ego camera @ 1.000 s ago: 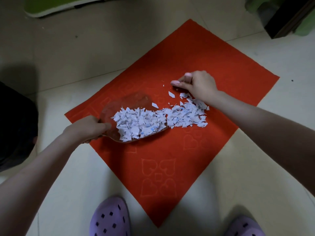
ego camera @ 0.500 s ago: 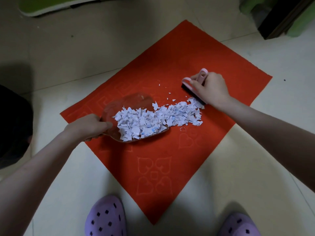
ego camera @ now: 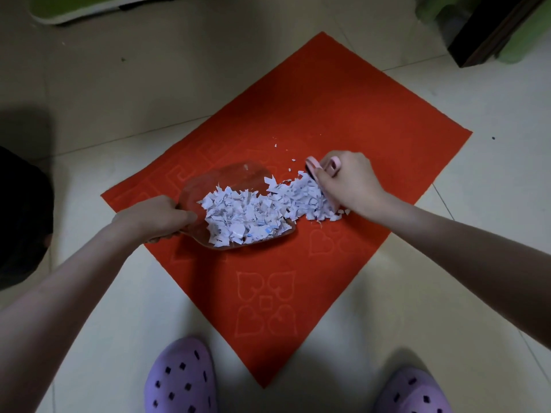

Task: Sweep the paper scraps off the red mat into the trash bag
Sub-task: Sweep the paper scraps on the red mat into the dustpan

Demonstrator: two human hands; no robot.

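**Brush closes in on the pan, scraps bunched at its lip**

At the far left edge of the frame lies a dark, shapeless mass [ego camera: 21,216] on the pale tiled floor [ego camera: 119,84]. It is too shadowed to make out clearly and may be the black trash bag. Just to its right, the left hand [ego camera: 152,219] is wrapped around the handle of a clear plastic dustpan [ego camera: 226,177], thumb along the top. The pan lies flat on the square red felt mat [ego camera: 343,108] with its mouth facing right.

The torn white paper scraps [ego camera: 247,216] fill the pan's floor and trail out of its mouth onto the mat in one continuous heap. Half a second ago that trail stretched further right and lay looser. Now it is shorter and packed against the pan's lip. A few stray flecks lie on the mat above the heap.

At the trail's right end the right hand [ego camera: 346,180] is clenched around a small pink hand brush [ego camera: 312,163]. The hand has travelled left and lower in the frame since the earlier picture, and the bristles touch the scraps.

Around the mat are a green, white-edged object [ego camera: 68,7] at upper left and a dark wooden cabinet corner [ego camera: 492,28] at upper right. Two purple perforated clogs [ego camera: 182,380] [ego camera: 414,394] sit along the bottom edge. Both forearms cross the lower corners of the mat.
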